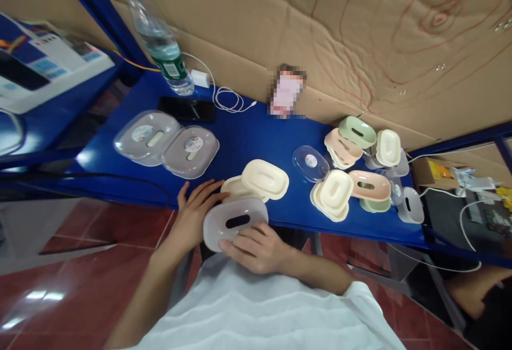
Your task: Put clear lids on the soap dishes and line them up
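Handling step, apparently, with grey slotted cover (216,222) at lower centre: right hand (258,247) clamped on it, left hand (196,208) with fingers apart by cream trays (266,179), contact unclear. Likely needed next: steady support from both sides.

Passable across bench (248,132) centre
Blocked by clear lids (189,164) toward left edge, cream trays (265,179) at front, stacked dishes (336,191) toward right.

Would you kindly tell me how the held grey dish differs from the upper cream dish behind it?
The grey dish has a dark slot; the cream dish shows none. The right hand holds the grey dish, while the cream dish overlaps another. Both are rounded oblongs.
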